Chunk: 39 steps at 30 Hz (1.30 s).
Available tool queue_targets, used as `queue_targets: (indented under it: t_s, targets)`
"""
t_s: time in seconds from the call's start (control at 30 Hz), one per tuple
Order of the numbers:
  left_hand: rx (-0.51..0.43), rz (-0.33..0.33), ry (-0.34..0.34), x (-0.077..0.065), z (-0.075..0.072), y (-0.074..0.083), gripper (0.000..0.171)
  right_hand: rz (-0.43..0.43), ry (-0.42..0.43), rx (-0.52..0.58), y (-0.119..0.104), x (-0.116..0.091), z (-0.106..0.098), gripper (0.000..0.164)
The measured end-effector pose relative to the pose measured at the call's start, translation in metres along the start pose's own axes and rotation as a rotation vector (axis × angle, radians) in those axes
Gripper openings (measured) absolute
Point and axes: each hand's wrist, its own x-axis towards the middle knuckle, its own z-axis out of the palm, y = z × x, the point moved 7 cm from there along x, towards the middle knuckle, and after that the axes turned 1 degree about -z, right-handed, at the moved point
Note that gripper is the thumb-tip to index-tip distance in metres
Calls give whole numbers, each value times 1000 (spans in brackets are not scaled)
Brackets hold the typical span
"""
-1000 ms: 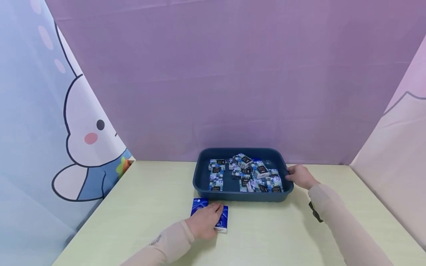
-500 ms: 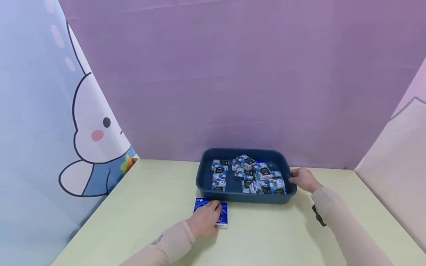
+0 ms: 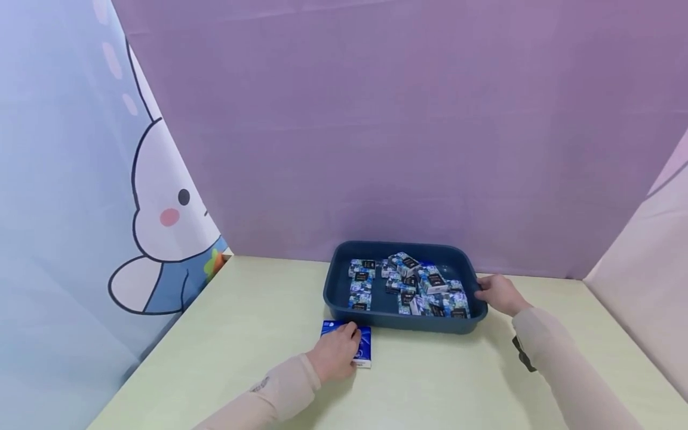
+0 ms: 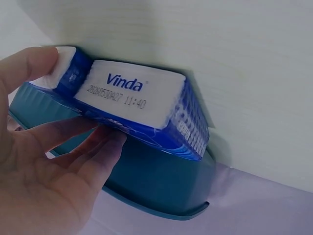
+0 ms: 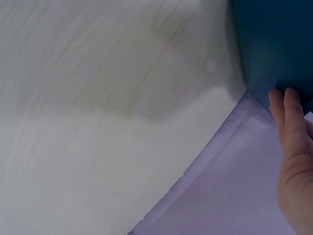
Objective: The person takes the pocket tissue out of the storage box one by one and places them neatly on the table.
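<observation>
Blue-and-white Vinda tissue packs [image 4: 132, 93] lie side by side on the table, touching the front of a dark blue tray [image 3: 398, 322]. My left hand [image 3: 335, 353] is over them. Its thumb presses the white end of one pack in the left wrist view, while the fingers lie against their printed top face. At the tray's right end my right hand [image 3: 502, 294] holds the rim; two fingers [image 5: 293, 117] lie along the outer wall in the right wrist view, and the thumb is hidden there. Several small flowered packs [image 3: 430, 279] with black labels lie inside the tray.
The pale table [image 3: 236, 334] ends at a purple cloth backdrop [image 3: 408, 131] just behind the tray. A cartoon-printed cloth [image 3: 166, 221] hangs along the left side, and a light cloth [image 3: 645, 269] along the right.
The blue tissue packs, angled apart a second ago, have been brought together and nearer the tray by my left hand. My right hand stays at the tray's end. The head view has shifted slightly.
</observation>
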Motion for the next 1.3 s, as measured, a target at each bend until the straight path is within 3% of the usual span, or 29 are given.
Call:
queue_targets:
  t_s: [0.47, 0.8, 1.3]
  targets:
    - [-26, -15, 10, 0, 0, -7, 61, -11, 20, 17, -4, -1, 4, 43]
    - [-49, 7, 18, 5, 3, -8, 62, 32, 12, 12, 2, 1, 3, 43]
    - [-90, 4, 79, -12, 2, -32, 62, 19, 13, 9, 0, 1, 2, 43]
